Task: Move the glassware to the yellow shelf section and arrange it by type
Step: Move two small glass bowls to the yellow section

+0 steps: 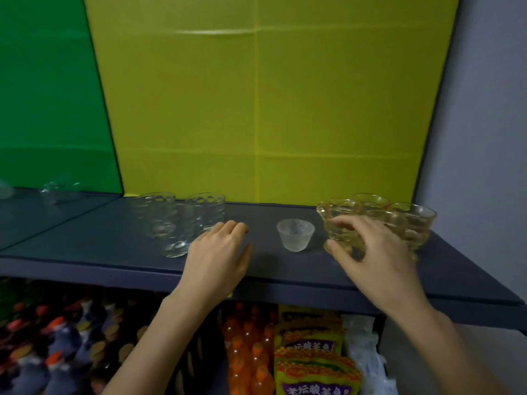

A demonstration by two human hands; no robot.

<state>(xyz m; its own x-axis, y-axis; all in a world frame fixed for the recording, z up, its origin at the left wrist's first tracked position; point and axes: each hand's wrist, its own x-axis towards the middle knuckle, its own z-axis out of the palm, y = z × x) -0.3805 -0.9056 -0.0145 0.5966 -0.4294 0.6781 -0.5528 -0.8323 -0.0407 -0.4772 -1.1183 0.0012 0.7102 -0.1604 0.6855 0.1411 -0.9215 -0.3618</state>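
Glasses on the yellow shelf [285, 269]

My right hand [376, 252] gripped the nearest amber bowl [339, 220], hiding its base; my left hand [219, 252] rested loosely open right of two blurred tumblers [171, 223], left of the frosted cup [295, 235].

Lots I can't make out from here tbh. Over in the green section there's a clear glass piece [58, 191] so smeared I can't tell if it's a bowl or a cup, and a pale blob [5, 189] cut off by the left edge. The right hand [370, 249] covers the lower front of the nearest amber glass [338, 220], so whether the fingers actually press it is unclear. The left hand [218, 252] hides part of a dimpled clear tumbler [206, 212], and something small and glassy peeks out at its fingertips, can't identify it. Below, the dark bottles [51, 352] are pure blur, and the yellow packets [312, 363] run off the bottom edge.
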